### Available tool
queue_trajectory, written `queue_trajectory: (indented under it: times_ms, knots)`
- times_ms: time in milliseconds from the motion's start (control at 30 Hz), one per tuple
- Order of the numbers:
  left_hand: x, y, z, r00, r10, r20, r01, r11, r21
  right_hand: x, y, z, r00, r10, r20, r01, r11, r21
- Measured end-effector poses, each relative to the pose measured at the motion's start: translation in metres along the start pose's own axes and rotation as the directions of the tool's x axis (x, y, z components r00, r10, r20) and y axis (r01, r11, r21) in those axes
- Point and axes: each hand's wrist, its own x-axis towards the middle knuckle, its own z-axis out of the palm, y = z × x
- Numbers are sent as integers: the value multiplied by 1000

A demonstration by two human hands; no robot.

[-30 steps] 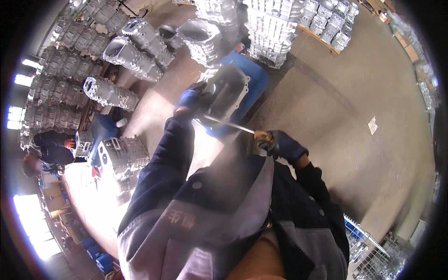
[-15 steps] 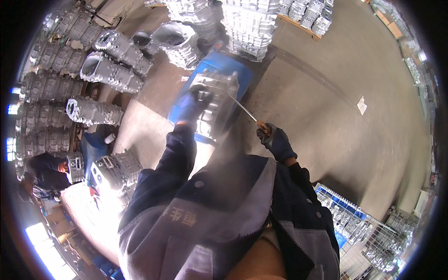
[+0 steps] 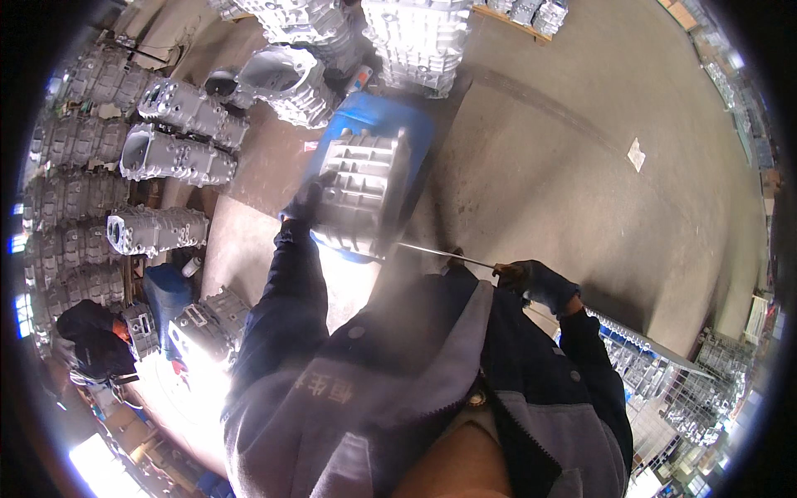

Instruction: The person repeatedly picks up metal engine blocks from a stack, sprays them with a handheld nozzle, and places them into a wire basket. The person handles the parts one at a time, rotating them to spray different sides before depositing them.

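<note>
Left of the aluminium housing, my left hand grips its edge, steadying it upon the blue stand; right of the housing, my right hand clenches a thin rod reaching its base. Work appears midway, housing not yet lifted off.

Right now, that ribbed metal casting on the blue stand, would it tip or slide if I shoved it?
The ribbed metal casting looks thick-walled and bulky, so probably heavy and stiff. It overhangs the blue stand, so a hard shove might tip it off. The left hand braces its edge, which likely steadies it.
</note>
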Motion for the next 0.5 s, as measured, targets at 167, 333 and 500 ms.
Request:
queue_trajectory:
  times_ms: [167,333,500]
  knots:
    - [1,5,27,965,-252,78,256,966,-46,3,-21,-35,972,-172,-160,190,976,105]
    - [-14,57,72,999,-45,26,40,984,175,-4,-16,-93,985,67,160,-82,993,90]
    - [-13,108,80,993,103,-53,-72,909,411,-7,-53,-119,986,-150,-69,152,988,21]
